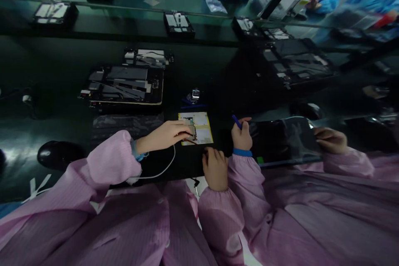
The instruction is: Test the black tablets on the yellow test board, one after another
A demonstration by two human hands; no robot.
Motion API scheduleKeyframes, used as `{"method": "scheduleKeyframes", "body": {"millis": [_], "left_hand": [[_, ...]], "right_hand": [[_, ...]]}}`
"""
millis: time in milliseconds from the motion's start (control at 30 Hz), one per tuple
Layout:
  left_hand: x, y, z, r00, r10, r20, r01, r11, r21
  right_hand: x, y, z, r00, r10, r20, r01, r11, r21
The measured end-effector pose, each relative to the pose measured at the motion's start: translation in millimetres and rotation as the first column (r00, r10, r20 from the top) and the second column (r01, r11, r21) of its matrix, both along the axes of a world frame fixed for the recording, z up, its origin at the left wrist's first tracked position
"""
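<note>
My left hand (170,134) reaches over a flat panel with white faces and yellow edges (204,135), on the dark table. Its fingers and thumb are bent together at the panel's left side, over a small circuit board (190,121). What they pinch, if anything, is hidden. A thin reddish-brown strip (190,142) shows just below the fingertips. A band with a white cord (170,164) goes round that wrist. My right hand (215,169) rests back up at the table's near edge, right of my left hand, with its fingers curled and their tips hidden.
Behind the panel lies a small shiny metal object (195,95). Opened tablet-like devices (124,85) are stacked at the left, near a black mouse (59,153). Close on the right, a co-worker's hand (241,136) holds a blue pen beside a dark screen (280,141). People in blue work across a shelf.
</note>
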State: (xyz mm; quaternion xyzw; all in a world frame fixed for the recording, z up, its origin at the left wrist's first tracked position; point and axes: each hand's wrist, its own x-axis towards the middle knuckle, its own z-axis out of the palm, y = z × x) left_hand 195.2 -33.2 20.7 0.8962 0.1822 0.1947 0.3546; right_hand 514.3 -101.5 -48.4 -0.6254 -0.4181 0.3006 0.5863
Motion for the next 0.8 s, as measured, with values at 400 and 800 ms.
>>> {"method": "scheduleKeyframes", "body": {"millis": [400, 800], "left_hand": [[-59, -4, -8.4, 0.925, 0.316, 0.211, -0.139, 0.799, -0.585], [-60, -6, -18.2, 0.897, 0.427, 0.112, -0.273, 0.735, -0.621]], "right_hand": [[-160, -19, 57.5, 0.787, 0.48, -0.389, -0.533, 0.845, -0.036], [-170, 31, 64.4, 0.865, 0.497, 0.067, -0.484, 0.862, -0.15]]}}
